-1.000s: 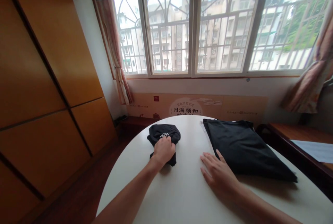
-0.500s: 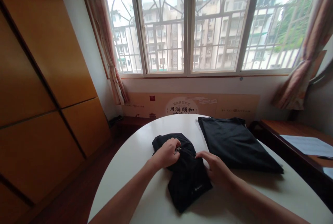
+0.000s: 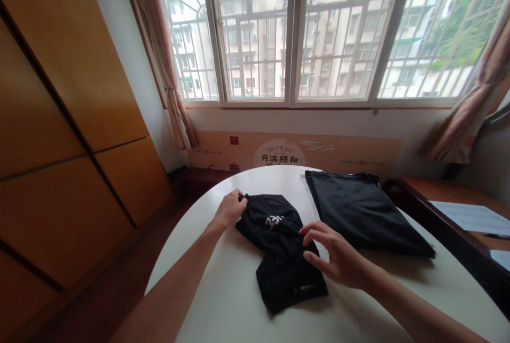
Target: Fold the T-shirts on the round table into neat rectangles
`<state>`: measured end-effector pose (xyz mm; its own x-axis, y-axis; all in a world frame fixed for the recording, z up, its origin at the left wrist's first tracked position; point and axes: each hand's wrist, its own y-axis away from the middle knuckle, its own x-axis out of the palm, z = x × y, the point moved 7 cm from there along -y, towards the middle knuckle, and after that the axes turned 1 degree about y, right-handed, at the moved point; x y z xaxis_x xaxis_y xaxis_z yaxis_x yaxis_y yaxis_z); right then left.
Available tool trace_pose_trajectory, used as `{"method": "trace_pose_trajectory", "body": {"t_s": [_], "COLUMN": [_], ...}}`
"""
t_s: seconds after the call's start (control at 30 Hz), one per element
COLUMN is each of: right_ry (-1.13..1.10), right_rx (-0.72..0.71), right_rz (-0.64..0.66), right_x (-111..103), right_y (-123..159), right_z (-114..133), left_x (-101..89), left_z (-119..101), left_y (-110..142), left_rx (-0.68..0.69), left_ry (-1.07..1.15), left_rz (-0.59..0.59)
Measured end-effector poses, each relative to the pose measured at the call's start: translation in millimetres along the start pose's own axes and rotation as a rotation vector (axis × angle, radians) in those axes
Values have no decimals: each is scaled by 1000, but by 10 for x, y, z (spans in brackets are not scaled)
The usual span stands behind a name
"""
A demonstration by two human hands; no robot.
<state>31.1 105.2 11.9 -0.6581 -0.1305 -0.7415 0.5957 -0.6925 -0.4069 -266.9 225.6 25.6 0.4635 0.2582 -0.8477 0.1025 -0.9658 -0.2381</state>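
Note:
A crumpled black garment (image 3: 281, 258) lies on the white oval table (image 3: 223, 295), with a white logo near its top and a small pale label near its lower end. My left hand (image 3: 229, 211) pinches its upper left corner. My right hand (image 3: 334, 255) hovers at the garment's right side, fingers spread, with the fingertips at or just over that edge. Beyond it, a flat, folded black garment (image 3: 362, 213) lies apart from both hands.
A wooden desk (image 3: 450, 199) with papers (image 3: 474, 216) stands to the right of the table. Tall wooden wardrobe doors (image 3: 67, 120) fill the left side. Behind the table are a printed wall panel (image 3: 295, 154) and a barred window (image 3: 295, 29).
My left hand has moved up and left, from the garment's middle to its corner. The logo now shows, and my right hand has lifted slightly with its fingers spread.

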Motion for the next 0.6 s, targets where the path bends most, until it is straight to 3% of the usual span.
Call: {"method": "trace_pose_trajectory", "body": {"t_s": [0.17,0.3,0.37,0.47,0.6], "right_ry": [106,120,86,3,-253], "right_rx": [-31,-21,-16,49,269], "right_rz": [250,140,60,-63,-245], "right_x": [203,167,112,10,-131], "right_y": [61,27,4,-16,-2], "right_z": [145,30,-27,-112,-315], "left_x": [-137,-134,-147,-139,6], "left_z": [44,188,133,-294,-1147], "left_y": [-24,-18,21,159,658], "left_rx": [40,-65,-82,144,587], "left_ry": [144,18,-106,-109,229], "left_rz": [-238,-279,-303,-268,167]}}
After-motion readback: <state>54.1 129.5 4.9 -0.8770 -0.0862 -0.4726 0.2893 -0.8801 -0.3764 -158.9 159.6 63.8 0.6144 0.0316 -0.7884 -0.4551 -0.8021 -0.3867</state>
